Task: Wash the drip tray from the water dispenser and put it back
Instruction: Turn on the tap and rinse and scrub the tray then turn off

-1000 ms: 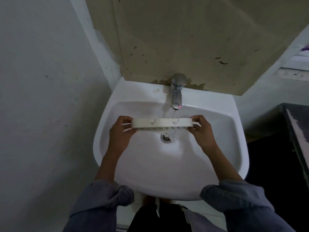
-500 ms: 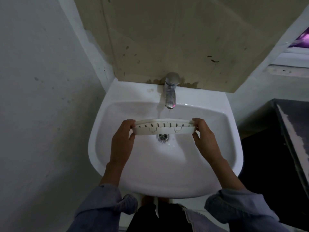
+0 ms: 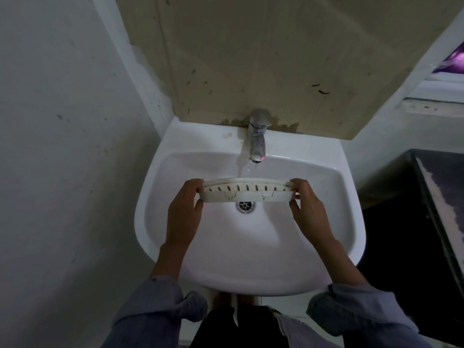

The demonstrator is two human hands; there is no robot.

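The white drip tray [image 3: 247,195], long and curved with a row of slots along its top, hangs over the white sink [image 3: 175,252] just below the tap. My left hand [image 3: 184,212] grips its left end and my right hand [image 3: 307,209] grips its right end. The tray is tilted with its slotted top turned towards me. A thin stream of water falls from the chrome tap [image 3: 257,139] behind the tray's far edge. The drain [image 3: 245,205] shows just under the tray.
A grey wall stands close on the left and a stained beige panel [image 3: 263,59] rises behind the sink. A dark counter [image 3: 437,197] sits at the right. My rolled blue sleeves and dark trousers fill the bottom.
The tray has tipped from edge-on to show its slotted top. Both hands brought it slightly nearer to me, out from under the running water.
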